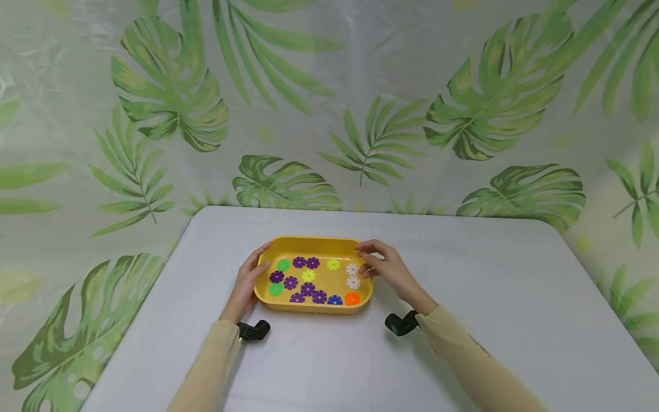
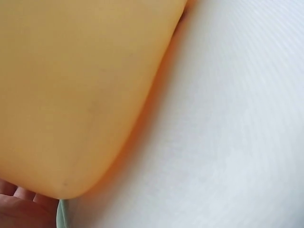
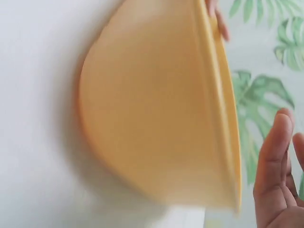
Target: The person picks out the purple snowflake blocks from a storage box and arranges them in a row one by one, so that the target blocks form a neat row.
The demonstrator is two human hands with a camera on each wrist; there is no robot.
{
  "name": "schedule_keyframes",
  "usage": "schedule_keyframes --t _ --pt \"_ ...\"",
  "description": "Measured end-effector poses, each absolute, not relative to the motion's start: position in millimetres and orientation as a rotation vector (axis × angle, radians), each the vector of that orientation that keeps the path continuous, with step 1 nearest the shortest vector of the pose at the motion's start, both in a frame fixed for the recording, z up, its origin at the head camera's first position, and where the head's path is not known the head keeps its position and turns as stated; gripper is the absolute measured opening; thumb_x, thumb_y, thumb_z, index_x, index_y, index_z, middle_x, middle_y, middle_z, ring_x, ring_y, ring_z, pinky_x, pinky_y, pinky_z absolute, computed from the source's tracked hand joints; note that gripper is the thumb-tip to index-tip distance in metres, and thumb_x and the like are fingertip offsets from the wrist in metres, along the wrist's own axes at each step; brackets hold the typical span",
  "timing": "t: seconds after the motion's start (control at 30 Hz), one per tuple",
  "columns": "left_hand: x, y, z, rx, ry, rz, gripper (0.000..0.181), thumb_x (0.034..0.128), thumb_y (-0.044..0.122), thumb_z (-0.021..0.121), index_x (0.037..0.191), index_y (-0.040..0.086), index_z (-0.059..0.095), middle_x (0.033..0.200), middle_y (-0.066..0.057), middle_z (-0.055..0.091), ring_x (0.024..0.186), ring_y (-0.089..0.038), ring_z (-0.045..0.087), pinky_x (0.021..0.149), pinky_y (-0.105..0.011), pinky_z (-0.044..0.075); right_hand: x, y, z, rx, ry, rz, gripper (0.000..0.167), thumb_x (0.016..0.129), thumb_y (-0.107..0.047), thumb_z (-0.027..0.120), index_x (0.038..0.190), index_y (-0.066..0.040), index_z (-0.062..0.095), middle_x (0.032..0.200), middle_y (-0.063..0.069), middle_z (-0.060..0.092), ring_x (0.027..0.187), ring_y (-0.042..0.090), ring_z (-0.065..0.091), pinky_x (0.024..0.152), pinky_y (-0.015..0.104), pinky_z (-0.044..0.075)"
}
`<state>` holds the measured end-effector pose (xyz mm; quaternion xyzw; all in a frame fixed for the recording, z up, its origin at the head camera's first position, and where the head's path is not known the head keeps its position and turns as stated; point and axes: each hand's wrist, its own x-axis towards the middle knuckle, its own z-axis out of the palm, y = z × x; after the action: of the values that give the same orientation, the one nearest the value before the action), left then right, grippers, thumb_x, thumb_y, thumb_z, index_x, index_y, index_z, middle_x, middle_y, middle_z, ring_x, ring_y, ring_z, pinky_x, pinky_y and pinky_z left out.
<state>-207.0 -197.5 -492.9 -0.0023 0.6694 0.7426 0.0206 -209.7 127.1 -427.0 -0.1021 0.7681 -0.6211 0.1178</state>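
Observation:
A yellow tray (image 1: 314,308) holds several flower-shaped discs: purple (image 1: 290,282), green (image 1: 276,289), yellow (image 1: 333,264), white (image 1: 353,282), blue and orange. My left hand (image 1: 248,283) grips the tray's left end, thumb over the rim; some of its fingers (image 2: 28,206) show beside the tray wall (image 2: 85,95) in the left wrist view. The right hand (image 1: 386,269) hovers at the tray's right end with relaxed, slightly bent fingers above the white discs. In the right wrist view, its thumb and fingers (image 3: 275,161) stand apart from the tray (image 3: 152,95).
The tray rests on a table with a white cloth (image 1: 319,366). A leaf-patterned curtain (image 1: 329,114) hangs behind the table. Black wrist cameras (image 1: 253,331) are worn below both hands.

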Motion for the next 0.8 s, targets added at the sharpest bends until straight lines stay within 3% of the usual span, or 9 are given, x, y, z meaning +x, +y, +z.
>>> schedule_keyframes --t 0.3,0.57,0.8 --pt "-208 -197 -494 -0.001 2.101 2.292 0.046 0.1 0.01 0.045 0.146 0.013 0.041 0.154 0.001 0.029 0.142 -0.012 0.018 0.115 -0.031 0.016 -207 75 -439 -0.442 2.04 -1.549 0.032 0.101 -0.009 0.046 0.126 0.009 0.05 0.117 0.028 0.053 0.08 0.032 0.066 0.074 0.037 0.057" --pt "-207 -197 -495 0.026 2.1 2.306 0.045 0.1 0.009 0.045 0.145 0.013 0.042 0.153 0.001 0.029 0.141 -0.012 0.019 0.114 -0.032 0.017 -206 50 -452 -0.385 2.089 -1.342 0.027 0.099 -0.006 0.046 0.12 0.002 0.059 0.115 0.016 0.059 0.078 0.021 0.062 0.071 0.03 0.056" --pt "-207 -197 -496 0.064 2.096 2.319 0.045 0.1 0.008 0.044 0.145 0.011 0.042 0.153 0.0 0.03 0.141 -0.013 0.021 0.114 -0.032 0.018 -205 44 -453 -0.361 2.182 -1.277 0.024 0.091 0.003 0.051 0.111 0.002 0.063 0.095 0.011 0.061 0.071 0.018 0.056 0.062 0.025 0.051"
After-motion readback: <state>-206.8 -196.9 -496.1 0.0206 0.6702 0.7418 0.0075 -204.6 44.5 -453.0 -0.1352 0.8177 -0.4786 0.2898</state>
